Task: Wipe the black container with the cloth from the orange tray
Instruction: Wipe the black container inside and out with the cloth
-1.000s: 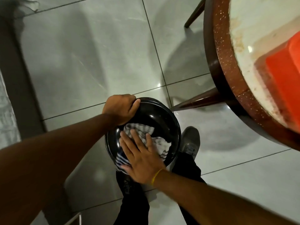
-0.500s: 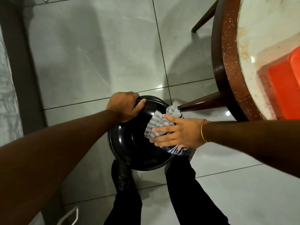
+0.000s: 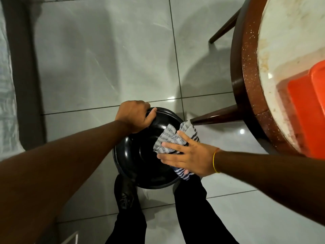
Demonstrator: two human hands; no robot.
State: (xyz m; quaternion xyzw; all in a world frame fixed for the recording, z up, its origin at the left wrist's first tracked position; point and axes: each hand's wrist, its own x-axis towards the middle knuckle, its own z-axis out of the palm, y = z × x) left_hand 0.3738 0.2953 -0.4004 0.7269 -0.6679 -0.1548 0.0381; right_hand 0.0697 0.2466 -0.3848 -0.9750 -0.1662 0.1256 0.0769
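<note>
I hold a round black container [image 3: 139, 161] in the air above my legs, its glossy underside turned up toward me. My left hand [image 3: 134, 115] grips its far rim, thumb over the edge. My right hand [image 3: 186, 155] lies flat, fingers spread, pressing a grey-and-white striped cloth [image 3: 169, 138] against the container's right side. Part of the cloth hangs off below my palm. The orange tray [image 3: 306, 113] sits on the round table at the right edge of view.
The round table [image 3: 249, 81] with a dark brown rim and pale stained top stands close on my right, one leg [image 3: 216, 115] slanting toward the container. Grey floor tiles [image 3: 105, 59] spread ahead. A dark strip runs along the left. My black shoes and trousers are below.
The container has been turned from inside-up to underside-up. My right hand with the cloth moved from the inside to the right side, and now lies flatter.
</note>
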